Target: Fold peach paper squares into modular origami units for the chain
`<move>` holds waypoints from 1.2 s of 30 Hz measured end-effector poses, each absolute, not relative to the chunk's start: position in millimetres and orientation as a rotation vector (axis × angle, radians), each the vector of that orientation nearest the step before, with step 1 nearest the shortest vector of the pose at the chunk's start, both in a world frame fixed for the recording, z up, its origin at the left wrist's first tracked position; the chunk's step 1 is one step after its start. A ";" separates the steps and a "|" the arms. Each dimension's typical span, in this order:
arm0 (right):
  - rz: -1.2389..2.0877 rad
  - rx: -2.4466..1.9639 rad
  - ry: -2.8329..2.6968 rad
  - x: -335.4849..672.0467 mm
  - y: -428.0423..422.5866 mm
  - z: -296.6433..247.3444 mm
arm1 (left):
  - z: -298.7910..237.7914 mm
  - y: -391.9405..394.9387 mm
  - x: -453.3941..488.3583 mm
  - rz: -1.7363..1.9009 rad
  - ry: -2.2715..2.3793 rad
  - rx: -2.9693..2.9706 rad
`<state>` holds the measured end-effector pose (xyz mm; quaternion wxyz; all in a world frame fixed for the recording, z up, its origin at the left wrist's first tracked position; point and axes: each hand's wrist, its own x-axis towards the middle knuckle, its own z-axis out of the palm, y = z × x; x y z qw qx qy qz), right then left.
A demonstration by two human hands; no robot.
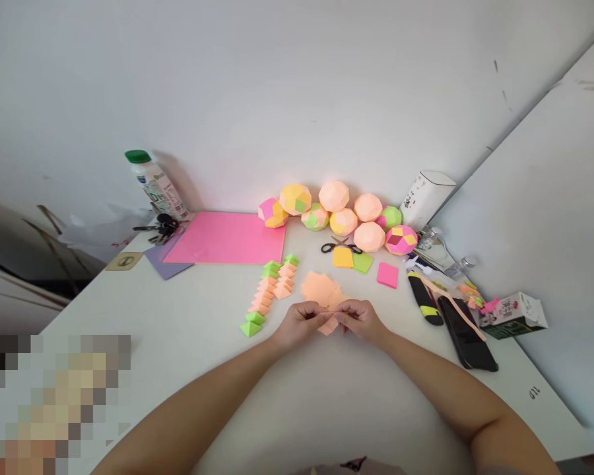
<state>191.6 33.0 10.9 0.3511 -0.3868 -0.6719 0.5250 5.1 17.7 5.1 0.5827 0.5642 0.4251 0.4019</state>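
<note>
My left hand [304, 321] and my right hand [360, 321] meet above the middle of the table, fingers pinched together on a small piece of peach paper [330, 315]. How it is folded is hard to make out, as the fingers cover most of it. Just beyond, several loose peach paper sheets [321, 289] lie overlapping. To the left of my left hand stand rows of folded paper pieces [267, 288] in peach and green.
Faceted paper balls [334, 196] line the wall. Nearer lie scissors [340, 245], yellow notes [343, 258], green notes [363, 262] and pink notes [387, 275]. A pink board [225, 239] and a bottle [158, 188] are left; a cutter [424, 298], phone [468, 333] and carton [515, 316] sit right.
</note>
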 end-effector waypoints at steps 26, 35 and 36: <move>1.450 -1.051 -1.682 195.6 35.8 6.7 | 9.2 13.5 4.6 1.048 1.056 1.359; 1.251 -1.014 -1.886 191.2 31.8 7.8 | 7.9 11.1 11.1 0.943 1.056 1.578; 1.226 -1.019 -1.902 191.2 31.5 8.1 | 8.4 10.9 11.0 0.946 1.048 1.588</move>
